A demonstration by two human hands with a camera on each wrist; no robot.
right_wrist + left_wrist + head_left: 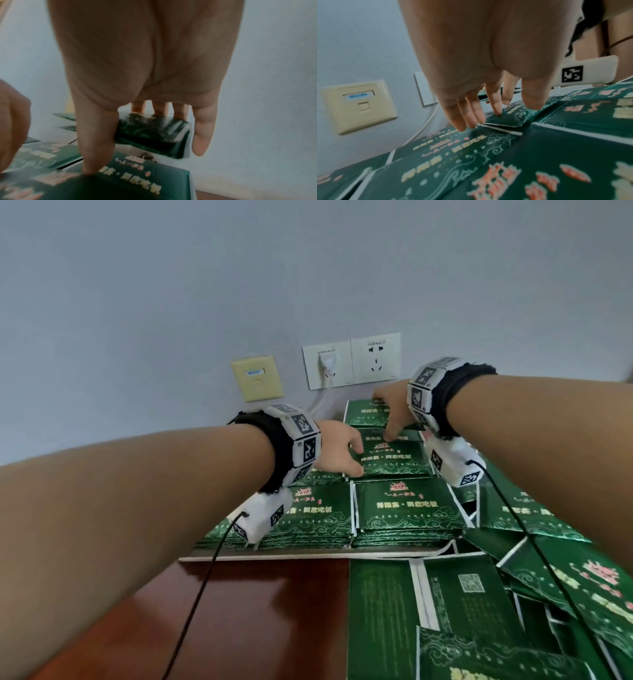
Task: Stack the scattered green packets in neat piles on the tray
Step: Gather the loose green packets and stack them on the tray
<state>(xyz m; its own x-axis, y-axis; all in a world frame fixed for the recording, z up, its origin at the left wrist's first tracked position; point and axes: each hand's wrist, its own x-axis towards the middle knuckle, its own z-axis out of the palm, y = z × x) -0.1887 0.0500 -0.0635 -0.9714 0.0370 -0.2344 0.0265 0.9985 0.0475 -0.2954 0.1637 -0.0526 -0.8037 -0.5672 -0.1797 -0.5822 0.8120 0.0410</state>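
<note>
Where the red-brown bench (246, 611) meets the grey wall, green packets stand in piles on a white tray (260, 557), only its front lip showing.

Piles, head view — five made out: near-left pile (318, 515), near-middle pile (407, 508), a right pile (513, 508) partly hidden by the arm, a middle-row pile (394, 457), a far pile (368, 416) by the wall. Loose packets (479, 611) lie overlapping on the bench in front and to the right; their count cannot be told.

Hands — two. Left hand (339, 450): fingers straight and spread, tips resting at the left edge of the middle-row pile; nothing in its grip. Right hand (390, 409): spread wide, fingers on the far pile, thumb down on the middle-row pile.

Writing: packet fronts carry pale Chinese characters, a red crest and scroll borders, too blurred to read; one loose packet shows a QR code (470, 582).

Wall fittings — three: cream data plate (257, 378) and two white sockets, one (327, 366) with a white plug, one (376, 357) free.

Left wrist view alone makes the plate's blue label (358, 95) seem to read "BELDEN", and shows the fingertips (497, 112) touching a packet corner. Right wrist view alone shows the thumb (93, 155) pressing a packet top.
</note>
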